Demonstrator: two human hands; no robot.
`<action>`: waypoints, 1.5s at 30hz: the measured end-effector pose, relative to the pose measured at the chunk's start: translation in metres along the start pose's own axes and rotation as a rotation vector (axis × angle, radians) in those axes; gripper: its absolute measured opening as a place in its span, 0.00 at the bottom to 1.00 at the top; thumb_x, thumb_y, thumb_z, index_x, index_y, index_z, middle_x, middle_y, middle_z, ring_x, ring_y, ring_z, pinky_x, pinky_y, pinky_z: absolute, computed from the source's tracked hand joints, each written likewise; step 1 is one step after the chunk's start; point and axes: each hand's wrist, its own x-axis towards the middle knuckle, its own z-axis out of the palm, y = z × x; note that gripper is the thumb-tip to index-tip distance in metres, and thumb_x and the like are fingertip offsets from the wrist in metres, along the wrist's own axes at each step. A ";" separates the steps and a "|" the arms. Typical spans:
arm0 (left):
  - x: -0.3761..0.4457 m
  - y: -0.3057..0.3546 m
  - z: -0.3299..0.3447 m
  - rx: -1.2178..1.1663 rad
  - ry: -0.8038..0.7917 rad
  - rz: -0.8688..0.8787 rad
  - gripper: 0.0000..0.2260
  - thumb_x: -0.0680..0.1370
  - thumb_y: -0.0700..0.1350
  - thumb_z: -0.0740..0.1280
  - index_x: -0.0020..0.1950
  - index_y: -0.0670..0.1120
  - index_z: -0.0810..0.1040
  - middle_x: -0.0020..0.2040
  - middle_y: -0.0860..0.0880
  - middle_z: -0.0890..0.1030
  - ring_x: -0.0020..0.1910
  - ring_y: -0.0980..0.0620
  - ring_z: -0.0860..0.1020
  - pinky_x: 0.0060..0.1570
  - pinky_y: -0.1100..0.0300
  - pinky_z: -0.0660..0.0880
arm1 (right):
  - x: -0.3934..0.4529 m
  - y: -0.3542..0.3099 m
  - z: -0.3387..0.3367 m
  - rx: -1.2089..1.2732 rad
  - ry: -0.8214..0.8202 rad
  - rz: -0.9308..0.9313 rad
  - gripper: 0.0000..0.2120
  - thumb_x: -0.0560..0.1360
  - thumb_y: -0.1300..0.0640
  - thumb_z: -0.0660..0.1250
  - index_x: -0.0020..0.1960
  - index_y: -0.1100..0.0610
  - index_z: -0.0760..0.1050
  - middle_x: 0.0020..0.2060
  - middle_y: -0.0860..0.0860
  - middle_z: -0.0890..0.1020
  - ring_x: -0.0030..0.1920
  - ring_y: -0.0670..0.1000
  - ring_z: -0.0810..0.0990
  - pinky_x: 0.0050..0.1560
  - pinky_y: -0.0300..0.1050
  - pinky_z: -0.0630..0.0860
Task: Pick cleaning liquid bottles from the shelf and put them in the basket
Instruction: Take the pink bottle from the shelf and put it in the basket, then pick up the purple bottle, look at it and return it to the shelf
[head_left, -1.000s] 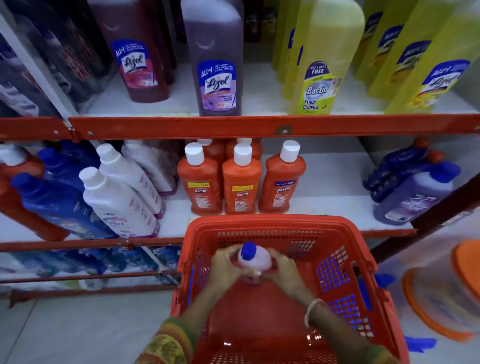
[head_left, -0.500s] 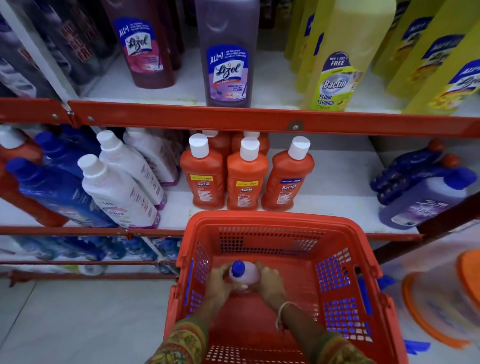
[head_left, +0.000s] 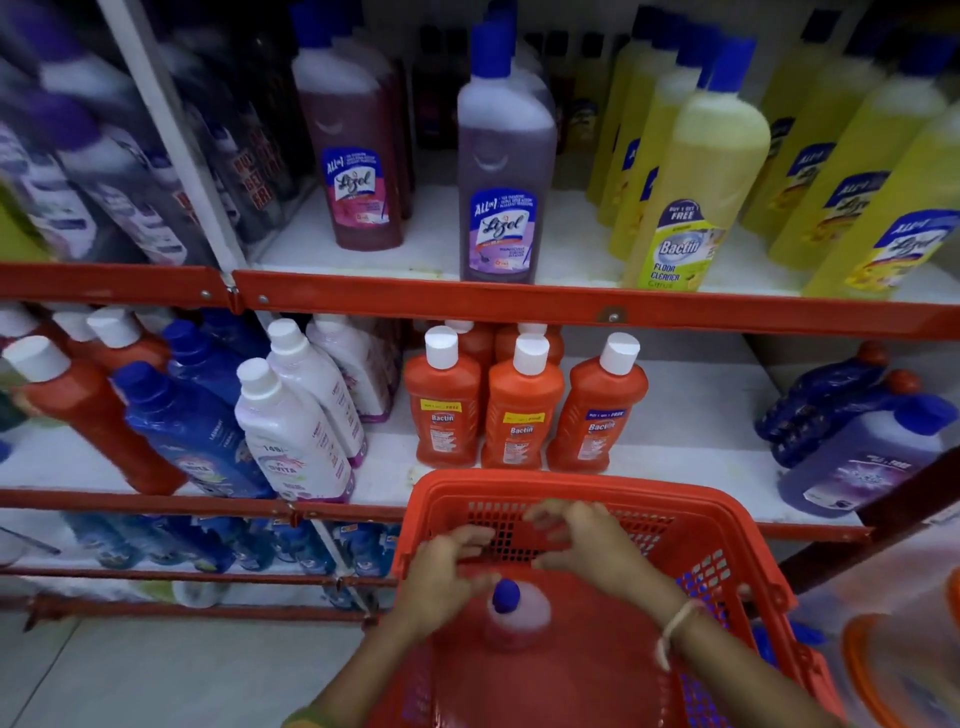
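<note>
A red-filled bottle with a blue cap (head_left: 511, 608) stands upright on the floor of the red plastic basket (head_left: 727, 525) at the bottom centre. My left hand (head_left: 441, 577) hovers just left of its cap, fingers apart, holding nothing. My right hand (head_left: 582, 540) is above and right of the bottle, fingers spread, also free of it. On the upper shelf stand a purple Lizol bottle (head_left: 504, 176), a dark red Lizol bottle (head_left: 353, 161) and yellow floor-cleaner bottles (head_left: 691, 197). Three orange Bactin bottles (head_left: 522, 410) line the middle shelf just behind the basket.
Red shelf rails (head_left: 519, 306) cross the view. White (head_left: 291, 436) and blue bottles (head_left: 182, 426) lean at the left of the middle shelf; purple and dark blue bottles (head_left: 857, 457) lie at its right. An orange-rimmed container (head_left: 883, 670) sits at the bottom right. Grey floor tiles lie at the lower left.
Both hands have let go of the blue-capped bottle, which now stands in the basket, and have lifted off it. The view has tilted up toward the shelves.
</note>
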 end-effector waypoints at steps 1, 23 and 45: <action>0.000 0.016 -0.012 -0.020 0.035 0.051 0.20 0.69 0.37 0.75 0.59 0.47 0.77 0.55 0.51 0.81 0.55 0.55 0.78 0.52 0.67 0.75 | 0.001 -0.010 -0.014 0.031 0.049 -0.034 0.23 0.64 0.59 0.78 0.58 0.50 0.78 0.54 0.47 0.84 0.50 0.45 0.82 0.56 0.44 0.79; 0.106 0.164 -0.165 0.720 0.573 0.324 0.27 0.78 0.63 0.47 0.70 0.50 0.65 0.76 0.47 0.59 0.75 0.50 0.52 0.72 0.43 0.46 | 0.076 -0.171 -0.169 0.414 0.753 -0.384 0.43 0.68 0.55 0.76 0.74 0.50 0.54 0.69 0.49 0.67 0.63 0.42 0.68 0.46 0.23 0.71; 0.109 0.133 -0.171 0.855 0.556 0.441 0.32 0.70 0.70 0.56 0.70 0.54 0.62 0.76 0.48 0.57 0.75 0.49 0.51 0.69 0.49 0.35 | 0.063 -0.197 -0.180 0.423 1.183 -0.384 0.22 0.62 0.38 0.76 0.46 0.51 0.75 0.41 0.48 0.81 0.42 0.51 0.78 0.37 0.46 0.77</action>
